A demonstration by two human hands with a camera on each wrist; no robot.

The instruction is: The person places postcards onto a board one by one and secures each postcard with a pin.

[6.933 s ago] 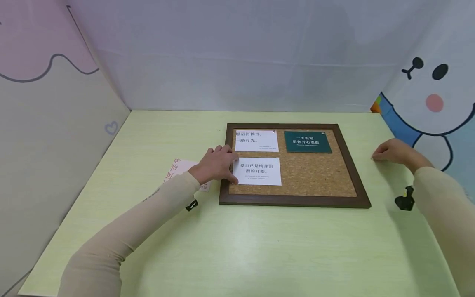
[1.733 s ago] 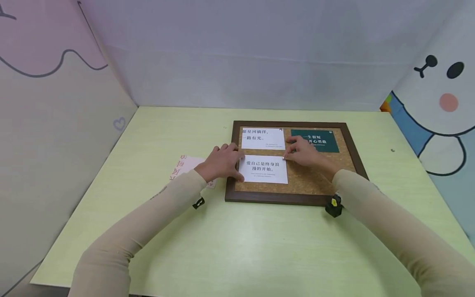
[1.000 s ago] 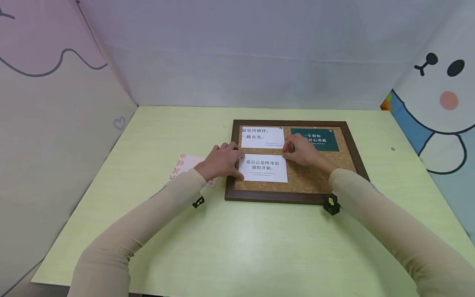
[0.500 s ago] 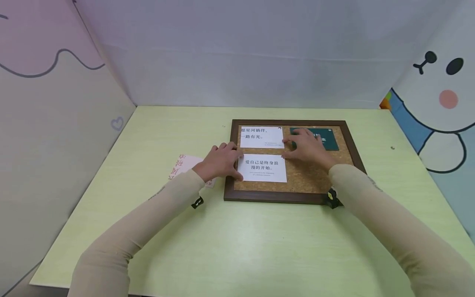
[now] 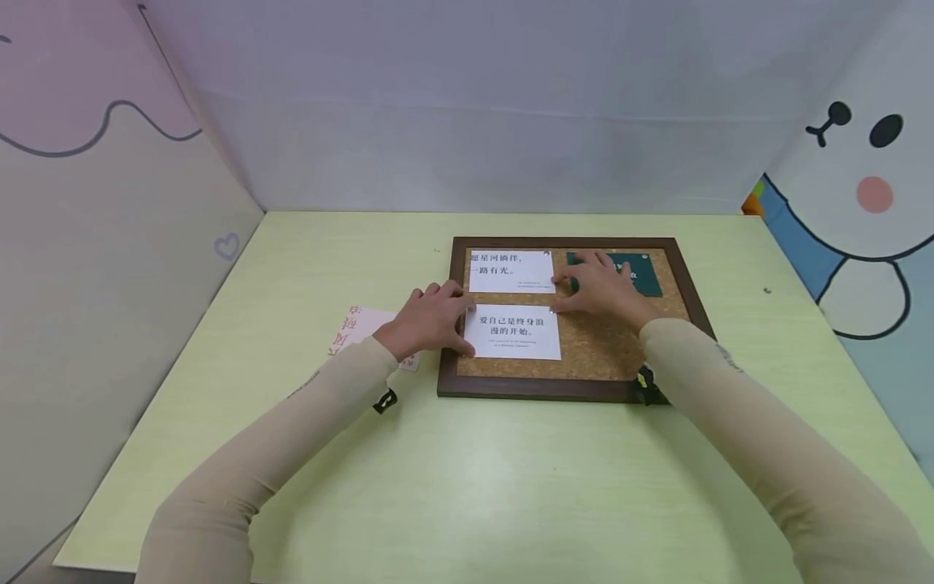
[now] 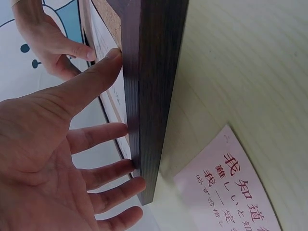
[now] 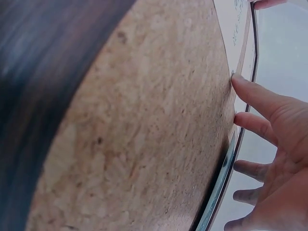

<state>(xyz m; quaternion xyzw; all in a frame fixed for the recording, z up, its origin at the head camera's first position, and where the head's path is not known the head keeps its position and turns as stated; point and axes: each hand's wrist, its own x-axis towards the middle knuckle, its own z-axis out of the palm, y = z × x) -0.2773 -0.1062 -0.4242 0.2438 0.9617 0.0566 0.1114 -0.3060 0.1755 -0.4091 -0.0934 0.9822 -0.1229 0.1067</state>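
Observation:
A brown-framed cork board lies on the table. Its lower left holds a white card with dark print. My left hand rests at the left side of the frame. In the left wrist view, its thumb lies on the card's edge and the fingers spread straight along the frame. My right hand is over the board and partly covers a green card. Its thumb presses a small pushpin at the card's upper right corner. The index finger stands apart from the thumb.
Another white card is pinned at the board's upper left. A pink card with red print lies on the table, partly under the left forearm. A tiny dark object lies right of the board. Printed curtains surround the table.
The right hand came from the table's right side to the card's upper right corner. Its thumb and index finger, pinched together a second ago, have spread apart. The left hand stays in place.

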